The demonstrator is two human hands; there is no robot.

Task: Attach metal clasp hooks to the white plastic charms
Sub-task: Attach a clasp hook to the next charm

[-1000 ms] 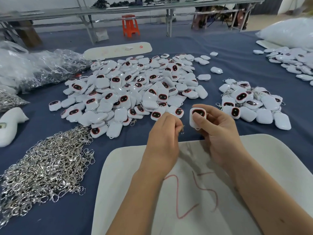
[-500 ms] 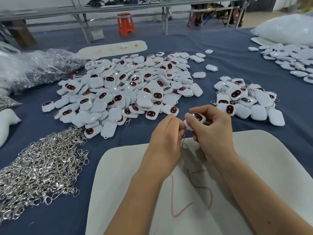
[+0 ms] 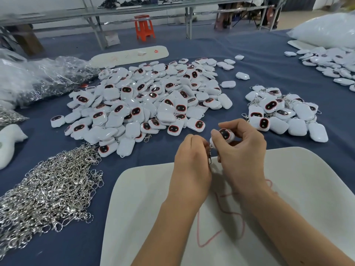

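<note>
My right hand (image 3: 243, 148) holds one white charm (image 3: 223, 135) between thumb and curled fingers, dark red-rimmed face up, just above the far edge of the white board (image 3: 299, 189). My left hand (image 3: 192, 160) is curled, fingertips meeting at the charm's near-left corner; it pinches a metal clasp hook (image 3: 210, 157), which hangs down in the narrow gap between my two hands. I cannot tell whether the hook is already through the charm's loop: the join is hidden by my fingers.

Landmark: the white board, flat on the blue table cover (image 3: 259, 73), nearest me, both forearms over it. Red scribbled marks (image 3: 221, 233) on the board, partly under my arms.

- Beyond the board, left of centre: large pile of loose charms (image 3: 149, 104), some face up, some face down.
- Beyond the board's right corner: smaller pile of charms with hooks (image 3: 284, 114); silver clasps show among them.
- Left of the board: heap of loose clasp hooks (image 3: 48, 194), touching the near edge of the large pile.
- Far left of the board: clear plastic bags (image 3: 44, 77) and a white moulded piece (image 3: 9, 143).
- Far right, well apart from the board: another spread of white charms (image 3: 332, 64) beside a white bag (image 3: 326, 29).
- Past the large pile: a long white panel (image 3: 130, 54); further back an orange stool (image 3: 144, 27) on the floor.
</note>
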